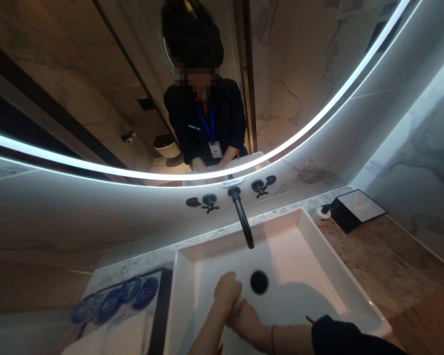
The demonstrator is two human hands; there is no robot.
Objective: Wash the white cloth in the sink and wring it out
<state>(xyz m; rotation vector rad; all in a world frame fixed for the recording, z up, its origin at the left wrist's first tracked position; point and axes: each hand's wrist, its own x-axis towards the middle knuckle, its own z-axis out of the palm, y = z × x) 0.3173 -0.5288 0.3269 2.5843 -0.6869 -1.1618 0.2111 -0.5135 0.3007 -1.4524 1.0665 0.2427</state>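
Note:
Both my hands are inside the white washbasin (342, 266), close together and left of its black drain (259, 282). My left hand (226, 292) is curled closed, its fingers pointing toward the tap. Just below it and touching it, my right hand (246, 319) is closed too, with a thin band round the wrist. A bit of something white shows at the fingers of both hands, too small to name. The black spout (243, 222) hangs over the basin beyond my hands, and no water is seen running from it.
Two black cross-handle taps, the left one (209, 202) and the right one (259, 187), flank the spout. A tray (165, 296) with blue round packets (113, 303) and white cloth or paper stands left. A black box (346, 212) sits right. A lit mirror (299, 74) reflects a person.

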